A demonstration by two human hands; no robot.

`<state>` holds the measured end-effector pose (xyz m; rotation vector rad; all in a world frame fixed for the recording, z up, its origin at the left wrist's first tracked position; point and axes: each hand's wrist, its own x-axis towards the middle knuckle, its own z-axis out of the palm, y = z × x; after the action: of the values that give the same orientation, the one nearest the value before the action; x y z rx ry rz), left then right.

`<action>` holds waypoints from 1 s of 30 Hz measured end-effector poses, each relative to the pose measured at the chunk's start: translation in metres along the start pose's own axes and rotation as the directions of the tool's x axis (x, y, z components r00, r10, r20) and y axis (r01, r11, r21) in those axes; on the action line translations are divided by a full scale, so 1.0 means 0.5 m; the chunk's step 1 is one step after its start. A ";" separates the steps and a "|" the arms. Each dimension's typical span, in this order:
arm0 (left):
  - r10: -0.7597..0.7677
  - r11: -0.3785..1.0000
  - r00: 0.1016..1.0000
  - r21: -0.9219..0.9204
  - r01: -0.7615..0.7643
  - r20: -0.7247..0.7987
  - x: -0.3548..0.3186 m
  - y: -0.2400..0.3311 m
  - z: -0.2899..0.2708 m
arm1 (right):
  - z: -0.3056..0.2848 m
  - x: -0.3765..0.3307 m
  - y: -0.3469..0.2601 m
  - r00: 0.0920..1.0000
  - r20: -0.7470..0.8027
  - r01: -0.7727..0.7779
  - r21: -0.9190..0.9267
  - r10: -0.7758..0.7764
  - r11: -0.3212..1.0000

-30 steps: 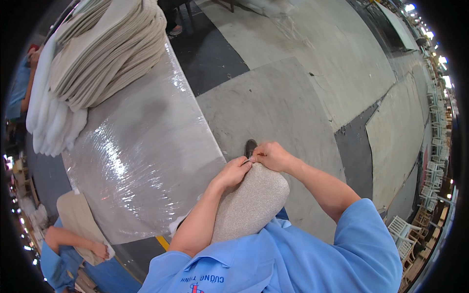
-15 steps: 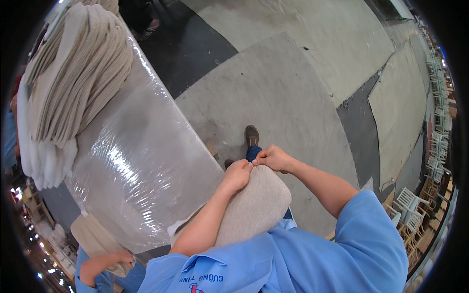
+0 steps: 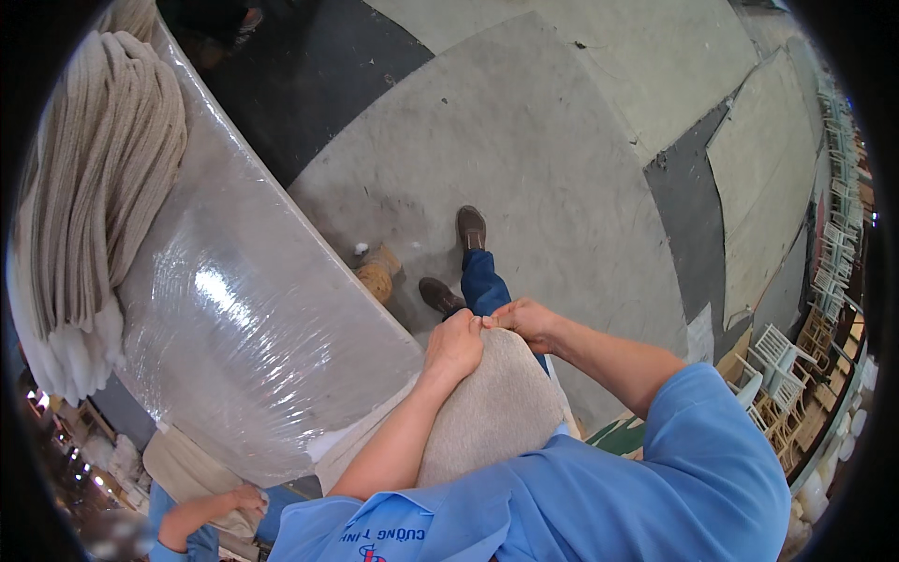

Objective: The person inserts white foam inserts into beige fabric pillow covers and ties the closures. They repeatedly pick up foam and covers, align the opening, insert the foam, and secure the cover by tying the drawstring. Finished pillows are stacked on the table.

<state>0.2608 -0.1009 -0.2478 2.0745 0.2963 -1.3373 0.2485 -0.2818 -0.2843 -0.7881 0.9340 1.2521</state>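
Both hands meet at the top edge of a beige fabric cushion (image 3: 492, 412) held against the person's front, just below the middle of the view. The left hand (image 3: 456, 345) has its fingers curled tight, pinching the cushion's upper edge; the right hand (image 3: 526, 321) touches it at 3 o'clock, fingers pressed together on the same edge. At 9 o'clock of the hands lies a tabletop wrapped in clear plastic film (image 3: 243, 328), bearing a tall stack of beige fabric pieces (image 3: 94, 206) at its far left. Beyond the hands, at 12 o'clock, the person's brown shoes (image 3: 470, 228) stand on the grey concrete floor (image 3: 524, 122). Another person's hand (image 3: 245, 499) shows at 7 o'clock. White chairs (image 3: 773, 351) are stacked at 3 o'clock.
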 end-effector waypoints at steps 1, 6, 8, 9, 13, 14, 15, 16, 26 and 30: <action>0.002 1.000 1.000 -0.004 -0.002 0.002 0.001 -0.002 0.002 | -0.002 0.001 0.004 0.999 0.017 -0.031 0.040 0.030 0.999; 0.018 1.000 1.000 0.016 -0.018 0.005 -0.006 -0.013 0.006 | -0.012 0.019 0.047 0.988 0.147 -0.085 0.198 0.056 0.977; 0.036 0.999 0.999 0.016 -0.035 -0.030 0.006 -0.008 0.005 | -0.024 0.026 0.046 0.984 0.168 -0.094 0.227 0.056 0.969; 0.042 0.999 0.998 0.017 -0.042 -0.042 0.004 -0.005 0.006 | -0.021 0.022 0.048 0.982 0.178 -0.102 0.246 0.059 0.964; 0.077 0.997 0.995 0.022 -0.075 -0.056 -0.001 -0.008 -0.004 | -0.002 0.045 0.088 0.981 0.192 -0.066 0.346 -0.001 0.936; 0.144 0.989 0.982 -0.007 -0.146 -0.120 -0.005 -0.011 -0.004 | 0.005 0.042 0.088 0.973 0.227 -0.063 0.387 -0.029 0.920; 0.214 0.974 0.959 -0.030 -0.223 -0.184 -0.006 -0.010 -0.007 | 0.008 0.044 0.090 0.963 0.260 -0.055 0.429 -0.065 0.902; 0.218 0.976 0.965 0.007 -0.219 -0.148 -0.006 -0.012 -0.014 | 0.012 0.050 0.102 0.962 0.260 -0.041 0.449 -0.087 0.892; 0.040 0.999 0.999 0.012 -0.040 0.011 -0.037 0.011 -0.028 | -0.021 0.031 0.097 0.931 0.348 -0.029 0.384 -0.115 0.923; 0.013 0.995 0.985 0.095 -0.030 0.173 -0.023 -0.008 -0.026 | -0.027 0.027 0.092 0.928 0.335 0.044 0.331 -0.161 0.943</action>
<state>0.2633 -0.0881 -0.2356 2.0171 0.1364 -1.5341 0.2018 -0.2811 -0.3019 -0.3321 0.7569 1.0696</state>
